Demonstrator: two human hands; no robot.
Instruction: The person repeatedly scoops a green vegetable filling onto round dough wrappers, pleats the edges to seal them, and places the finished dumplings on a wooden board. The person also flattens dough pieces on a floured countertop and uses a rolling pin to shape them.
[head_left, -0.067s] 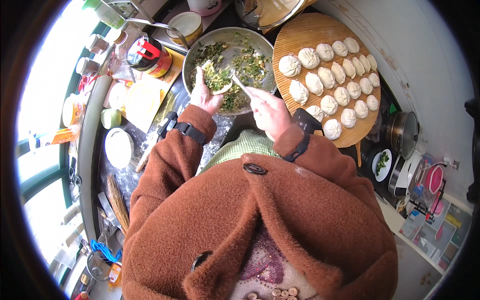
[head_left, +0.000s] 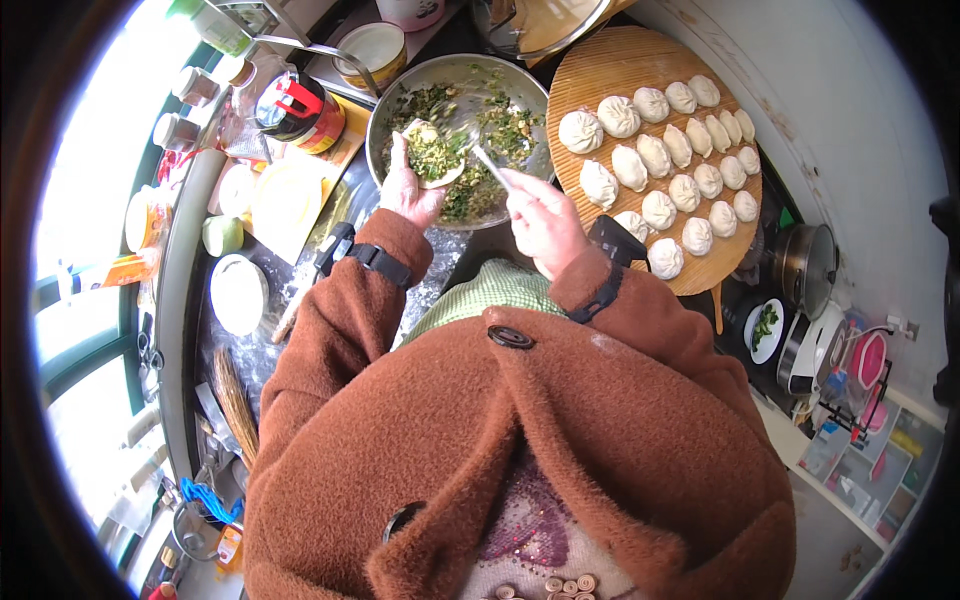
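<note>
Over the near left part of a steel bowl (head_left: 372, 140), my left hand (head_left: 409, 192) cups a dough wrapper (head_left: 446, 182) heaped with chopped green and yellow filling (head_left: 432, 154). My right hand (head_left: 543, 218) grips the handle of a spoon (head_left: 489, 166) at the bowl's near right side. The spoon's far end is blurred above the bowl, a little to the right of the wrapper. More green filling (head_left: 508, 130) lies in the bowl. On its right, a round wooden board (head_left: 655, 55) carries rows of shaped buns (head_left: 653, 156), some round and pleated, others long.
Left of the bowl stand a dark jar with a red handle (head_left: 297, 112) and a yellow tub (head_left: 371, 50). A white plate (head_left: 239, 295) and a straw brush (head_left: 234, 405) lie farther left. At right are a pot (head_left: 806, 266) and a small dish of greens (head_left: 766, 330).
My right hand has shifted slightly right with the spoon, whose end is now farther from the wrapper. My left hand has barely moved.
</note>
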